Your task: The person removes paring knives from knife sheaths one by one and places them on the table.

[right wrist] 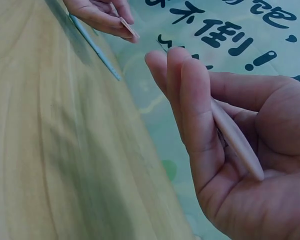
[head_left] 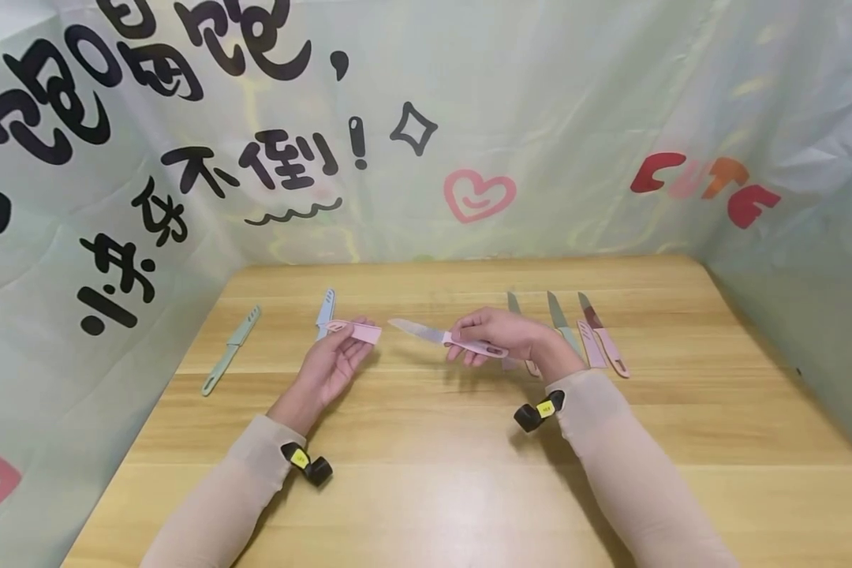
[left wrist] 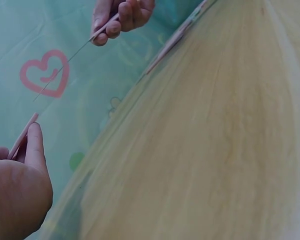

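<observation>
My left hand (head_left: 330, 367) pinches a pink knife sheath (head_left: 365, 332) between thumb and fingers, its open end facing right. In my right hand (head_left: 493, 331) is a knife with a pink handle (head_left: 477, 345), gripped by thumb and fingers. Its bare blade (head_left: 417, 329) points left toward the sheath, and a small gap separates the two. The left wrist view shows the sheath (left wrist: 23, 136) and the thin edge of the blade (left wrist: 65, 65) apart and roughly in line. Seen from the right wrist, the pink handle (right wrist: 237, 142) lies against the palm.
A green sheathed knife (head_left: 231, 351) lies at the left of the wooden table (head_left: 426, 473); a blue one (head_left: 326, 309) lies behind my left hand. Right of my right hand are several bare knives, including a pink-handled one (head_left: 613, 351), and a pink sheath (head_left: 591, 345). Printed cloth walls (head_left: 575, 118) enclose the table.
</observation>
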